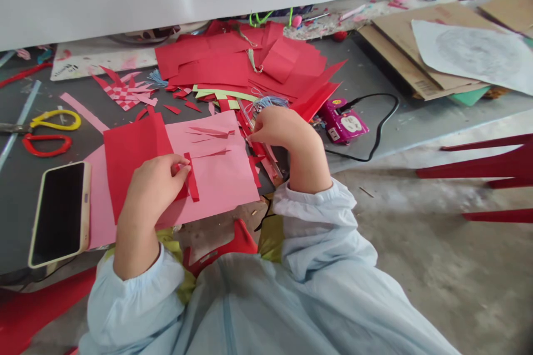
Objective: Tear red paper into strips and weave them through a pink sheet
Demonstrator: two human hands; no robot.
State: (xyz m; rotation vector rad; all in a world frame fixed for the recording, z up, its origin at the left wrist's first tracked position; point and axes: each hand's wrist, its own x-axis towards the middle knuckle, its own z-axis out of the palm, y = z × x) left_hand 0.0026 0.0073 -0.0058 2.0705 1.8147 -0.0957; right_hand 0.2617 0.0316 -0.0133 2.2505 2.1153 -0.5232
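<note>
My left hand (156, 183) pinches a narrow red paper strip (192, 180) between thumb and fingers. It rests over a red paper sheet (129, 150) and a pink paper sheet (225, 183). Slits are cut into the upper part of the pink sheet, and thin slivers curl up from it. My right hand (277, 126) is at the pink sheet's right edge, above a heap of red and pink paper scraps (266, 161). Its fingers are bent together, and whatever they hold is too small or hidden to make out.
Scissors (45, 130) with yellow and red handles and a phone (60, 213) lie at left. Behind are a woven paper piece (125, 93) and stacked red papers (216, 69). A purple device (343, 122) with a black cable and cardboard (416, 61) are at right.
</note>
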